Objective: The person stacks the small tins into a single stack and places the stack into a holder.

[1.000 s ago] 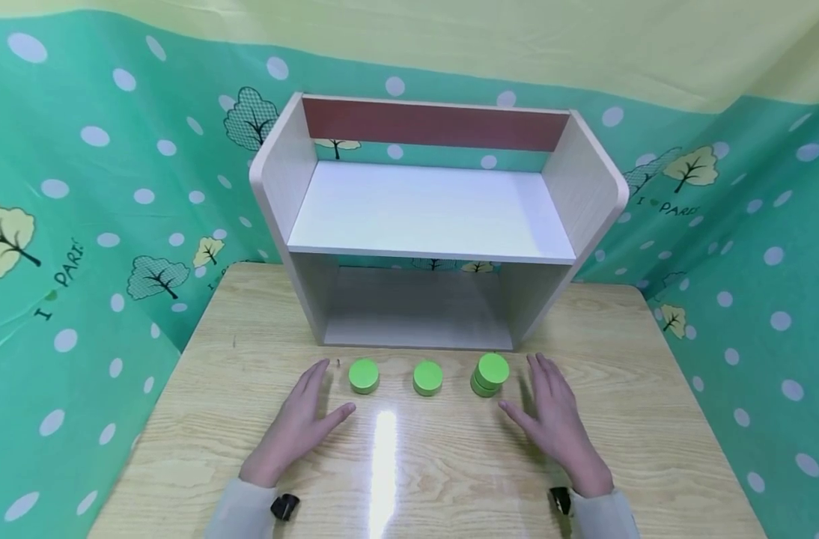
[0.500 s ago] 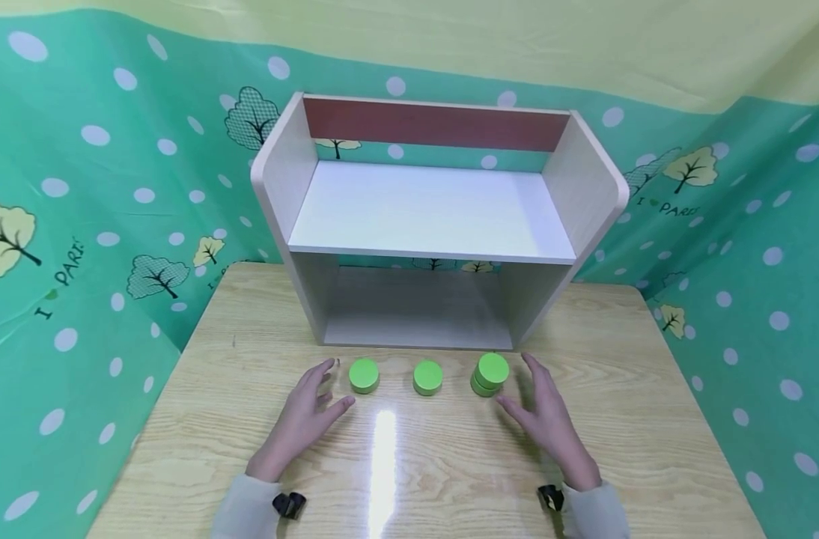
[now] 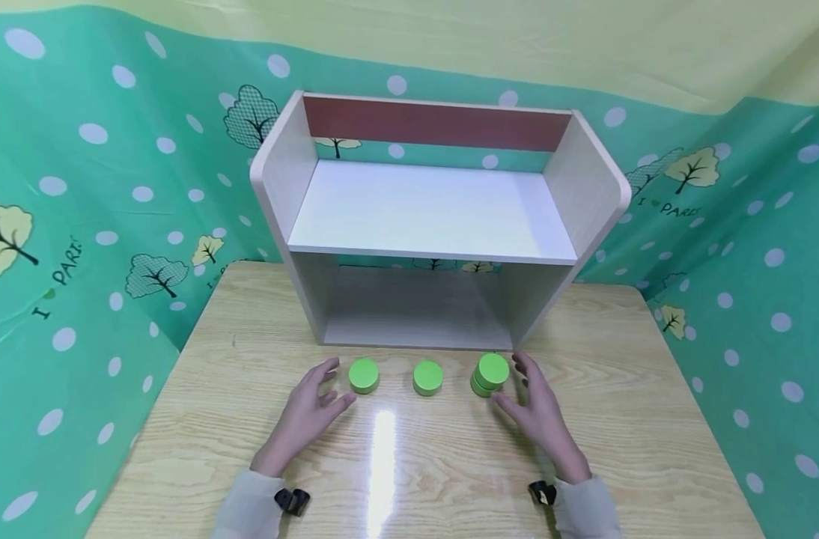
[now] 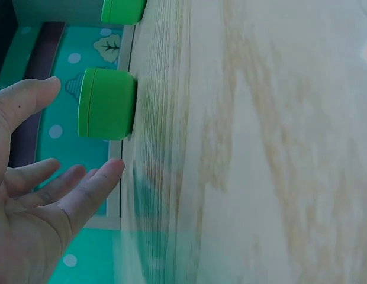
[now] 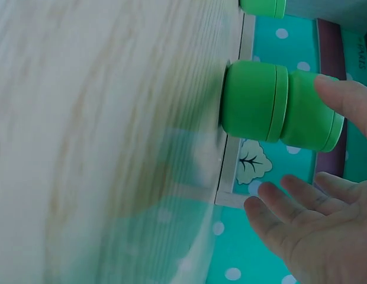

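Several round green lidded jars stand in a row on the table. The left jar (image 3: 364, 376) and the middle jar (image 3: 427, 378) are single; at the right, one jar (image 3: 493, 369) sits on top of another (image 3: 480, 388). My left hand (image 3: 305, 414) is just left of the left jar, thumb and fingers spread apart, holding nothing. In the left wrist view a gap shows between the fingers and that jar (image 4: 108, 104). My right hand (image 3: 540, 416) curves loosely around the right side of the stack. In the right wrist view its thumb overlaps the upper jar (image 5: 311, 112); contact cannot be told.
Behind the jars stands a white two-tier shelf (image 3: 431, 209) with a reddish back strip (image 3: 436, 122). Its front edge is close to the row. A wooden table (image 3: 463, 479) lies under everything. Green dotted curtains (image 3: 72, 299) hang at the back and both sides.
My right hand has moved left, closer to the stacked jars, its fingers bending a little. The left hand's fingers have curved slightly and edged toward the left jar. All jars stay put.
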Demonstrator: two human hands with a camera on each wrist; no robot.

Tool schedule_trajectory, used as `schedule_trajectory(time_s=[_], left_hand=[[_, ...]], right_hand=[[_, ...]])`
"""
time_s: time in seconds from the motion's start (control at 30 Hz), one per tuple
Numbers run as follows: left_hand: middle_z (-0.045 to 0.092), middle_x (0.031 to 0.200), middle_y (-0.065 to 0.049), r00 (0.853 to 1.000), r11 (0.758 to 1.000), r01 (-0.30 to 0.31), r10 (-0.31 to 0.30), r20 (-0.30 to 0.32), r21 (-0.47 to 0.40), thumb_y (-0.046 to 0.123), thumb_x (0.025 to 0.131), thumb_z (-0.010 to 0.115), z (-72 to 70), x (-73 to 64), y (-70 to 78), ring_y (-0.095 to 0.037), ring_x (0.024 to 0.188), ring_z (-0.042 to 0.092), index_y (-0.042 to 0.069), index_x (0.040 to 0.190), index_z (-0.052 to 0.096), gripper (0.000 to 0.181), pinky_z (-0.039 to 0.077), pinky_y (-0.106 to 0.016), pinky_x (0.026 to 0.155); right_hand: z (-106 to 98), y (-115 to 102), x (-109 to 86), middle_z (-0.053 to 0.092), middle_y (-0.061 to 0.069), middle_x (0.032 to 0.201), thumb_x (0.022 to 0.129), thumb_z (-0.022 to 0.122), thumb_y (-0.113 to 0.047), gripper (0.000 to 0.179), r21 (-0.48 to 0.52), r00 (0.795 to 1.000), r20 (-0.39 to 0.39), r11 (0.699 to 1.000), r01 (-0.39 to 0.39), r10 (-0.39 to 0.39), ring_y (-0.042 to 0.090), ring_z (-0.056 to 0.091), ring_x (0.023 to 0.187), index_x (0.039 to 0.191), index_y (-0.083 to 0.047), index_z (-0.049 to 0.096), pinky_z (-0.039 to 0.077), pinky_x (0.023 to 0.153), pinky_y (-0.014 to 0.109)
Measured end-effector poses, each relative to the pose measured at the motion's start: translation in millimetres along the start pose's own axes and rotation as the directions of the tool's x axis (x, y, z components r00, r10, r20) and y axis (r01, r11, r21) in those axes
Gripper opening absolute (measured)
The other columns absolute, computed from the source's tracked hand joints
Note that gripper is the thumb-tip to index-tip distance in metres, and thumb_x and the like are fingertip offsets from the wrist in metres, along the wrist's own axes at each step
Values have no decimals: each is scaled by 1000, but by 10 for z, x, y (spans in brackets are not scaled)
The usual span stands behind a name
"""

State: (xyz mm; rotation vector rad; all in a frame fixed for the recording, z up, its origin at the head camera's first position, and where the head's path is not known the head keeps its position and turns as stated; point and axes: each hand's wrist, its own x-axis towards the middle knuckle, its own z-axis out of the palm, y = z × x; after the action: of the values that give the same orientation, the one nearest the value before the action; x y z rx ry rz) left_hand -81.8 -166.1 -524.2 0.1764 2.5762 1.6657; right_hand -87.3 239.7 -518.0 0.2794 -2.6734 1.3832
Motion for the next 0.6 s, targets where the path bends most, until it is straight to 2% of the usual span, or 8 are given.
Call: schedule_trajectory(time_s=[0.2,0.4,0.6], left_hand=[[41,150,-18,1000,999,18,-18,2,-36,19,88,80,11,37,-2,-36,134,45,2,150,39,76,52,-35,97],[43,148,-22,1000,997,-5,5,3,-74,17,86,81,32,68,0,-40,132,46,1,149,40,76,52,-38,97],[46,145,-23,1000,995,4,-3,12,-98,17,87,81,63,95,-16,-39,131,48,2,148,41,74,51,-39,98]], right_hand=[[43,6,14,40,32,146,83,81,-1,87,64,1000,2,998,-20,20,52,44,128,151,6,28,42,104,62],[73,20,16,45,30,142,84,80,-2,84,86,1000,10,996,-30,29,48,48,126,151,5,29,44,103,61],[104,24,19,44,27,145,85,80,-4,84,107,999,37,994,-38,35,46,50,125,151,3,30,44,103,60]])
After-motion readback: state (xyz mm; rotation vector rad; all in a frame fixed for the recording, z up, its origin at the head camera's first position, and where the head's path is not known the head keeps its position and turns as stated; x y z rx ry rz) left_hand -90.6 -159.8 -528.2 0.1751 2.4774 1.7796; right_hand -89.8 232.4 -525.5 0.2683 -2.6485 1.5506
